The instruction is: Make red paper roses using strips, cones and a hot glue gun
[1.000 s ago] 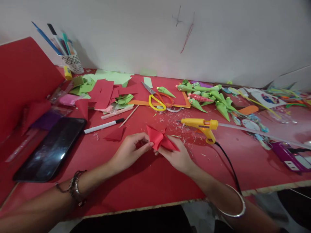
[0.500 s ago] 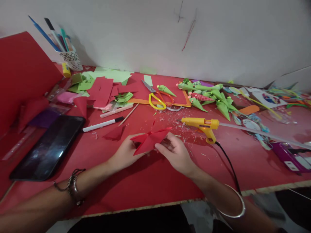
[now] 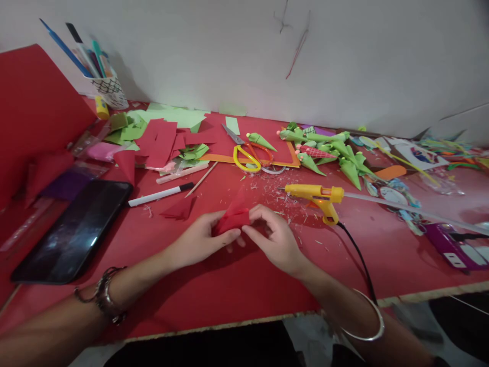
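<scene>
Head view: left hand [image 3: 198,238] and right hand [image 3: 278,239] pinch folded red paper [image 3: 234,220], likely light, easily creased, best held by its edges.

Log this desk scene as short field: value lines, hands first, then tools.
Left hand: holding folded red paper
Right hand: at the paper's right edge
Glue gun: yellow, lying right of the paper, cord attached
Scissors: beyond the hands, yellow and orange handles
Marker: white, black-capped, left of the paper
Phone: far left, screen up

red folded paper [image 3: 234,218], yellow glue gun [image 3: 311,192], black-and-white patterned cup [image 3: 110,92]
</scene>
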Demonstrator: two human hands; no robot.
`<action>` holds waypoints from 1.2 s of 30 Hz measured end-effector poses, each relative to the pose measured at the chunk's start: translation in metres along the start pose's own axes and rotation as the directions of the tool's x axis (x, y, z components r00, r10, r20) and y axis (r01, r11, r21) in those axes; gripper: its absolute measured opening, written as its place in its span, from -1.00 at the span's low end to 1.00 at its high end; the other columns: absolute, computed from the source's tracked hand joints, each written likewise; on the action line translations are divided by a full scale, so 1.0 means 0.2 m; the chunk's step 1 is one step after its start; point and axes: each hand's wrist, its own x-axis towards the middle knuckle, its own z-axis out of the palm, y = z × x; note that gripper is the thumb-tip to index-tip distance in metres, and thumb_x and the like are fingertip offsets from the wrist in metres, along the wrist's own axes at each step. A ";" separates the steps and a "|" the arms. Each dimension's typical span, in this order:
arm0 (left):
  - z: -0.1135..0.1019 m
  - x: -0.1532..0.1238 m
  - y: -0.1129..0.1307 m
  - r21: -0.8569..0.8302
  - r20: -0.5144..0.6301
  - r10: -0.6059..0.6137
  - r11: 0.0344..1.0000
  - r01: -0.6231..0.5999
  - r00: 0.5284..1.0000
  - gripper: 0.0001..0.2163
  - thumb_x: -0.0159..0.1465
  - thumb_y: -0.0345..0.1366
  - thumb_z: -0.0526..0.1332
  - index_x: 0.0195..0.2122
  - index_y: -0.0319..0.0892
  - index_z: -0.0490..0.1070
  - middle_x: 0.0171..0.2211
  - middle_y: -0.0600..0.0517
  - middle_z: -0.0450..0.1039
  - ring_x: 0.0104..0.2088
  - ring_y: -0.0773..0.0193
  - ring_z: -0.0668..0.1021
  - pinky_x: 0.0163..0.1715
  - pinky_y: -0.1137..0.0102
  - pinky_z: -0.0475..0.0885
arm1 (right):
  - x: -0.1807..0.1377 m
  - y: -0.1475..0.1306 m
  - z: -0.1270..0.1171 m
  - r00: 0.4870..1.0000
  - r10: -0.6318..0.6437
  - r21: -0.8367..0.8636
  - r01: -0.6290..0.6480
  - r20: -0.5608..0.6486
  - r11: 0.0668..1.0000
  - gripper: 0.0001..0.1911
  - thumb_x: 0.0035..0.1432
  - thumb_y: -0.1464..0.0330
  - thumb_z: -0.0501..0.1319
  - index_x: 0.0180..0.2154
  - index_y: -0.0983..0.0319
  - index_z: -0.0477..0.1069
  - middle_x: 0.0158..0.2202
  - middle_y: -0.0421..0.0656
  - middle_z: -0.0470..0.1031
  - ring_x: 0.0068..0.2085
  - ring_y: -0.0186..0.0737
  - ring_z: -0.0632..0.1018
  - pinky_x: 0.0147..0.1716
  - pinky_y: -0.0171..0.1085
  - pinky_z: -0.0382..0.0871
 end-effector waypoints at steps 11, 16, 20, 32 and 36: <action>0.04 0.00 -0.01 0.028 0.012 -0.077 0.997 0.077 0.997 -0.69 0.26 -0.21 -0.03 -0.56 -0.25 0.27 -0.70 0.15 0.28 -0.70 0.49 0.34 -0.64 0.58 0.25 | 0.00 0.02 0.03 0.973 0.226 0.255 -0.231 0.050 0.939 -0.87 0.07 0.29 0.11 -0.37 0.20 0.19 -0.51 -0.27 0.30 -0.48 -0.41 0.39 -0.49 -0.40 0.30; 0.04 0.00 -0.01 0.086 -0.084 -0.005 0.996 0.012 0.996 -0.73 0.23 -0.21 0.02 -0.57 -0.23 0.24 -0.67 0.18 0.14 -0.66 0.49 0.20 -0.68 0.58 0.14 | 0.00 0.02 0.03 0.961 0.240 0.204 -0.265 0.137 0.943 -0.65 0.16 0.19 -0.02 -0.58 0.24 0.22 -0.62 -0.26 0.27 -0.58 -0.45 0.35 -0.60 -0.43 0.23; 0.04 0.00 -0.01 0.046 -0.072 -0.006 0.999 0.010 0.997 -0.75 0.22 -0.18 0.02 -0.50 -0.23 0.28 -0.61 0.15 0.15 -0.61 0.46 0.21 -0.65 0.57 0.16 | 0.00 0.01 0.02 0.968 0.213 0.190 -0.236 0.133 0.953 -0.63 0.17 0.20 -0.02 -0.60 0.24 0.23 -0.63 -0.26 0.28 -0.59 -0.45 0.34 -0.61 -0.43 0.21; 0.05 -0.01 -0.02 0.002 -0.031 -0.034 0.999 0.034 0.999 -0.64 0.25 -0.15 -0.02 -0.61 -0.25 0.25 -0.72 0.16 0.23 -0.71 0.51 0.29 -0.65 0.59 0.21 | 0.00 0.00 0.01 0.971 0.136 0.111 -0.160 0.198 0.981 -0.67 0.15 0.30 0.00 -0.62 0.25 0.23 -0.65 -0.28 0.27 -0.58 -0.45 0.34 -0.57 -0.43 0.19; 0.05 -0.02 -0.03 0.051 -0.028 -0.046 0.998 0.047 0.999 -0.61 0.25 -0.12 -0.04 -0.59 -0.27 0.32 -0.76 0.14 0.23 -0.72 0.50 0.28 -0.67 0.59 0.20 | -0.01 0.01 0.02 0.972 0.153 0.131 -0.177 0.176 0.975 -0.68 0.17 0.24 -0.02 -0.55 0.25 0.27 -0.60 -0.25 0.32 -0.56 -0.42 0.35 -0.56 -0.41 0.20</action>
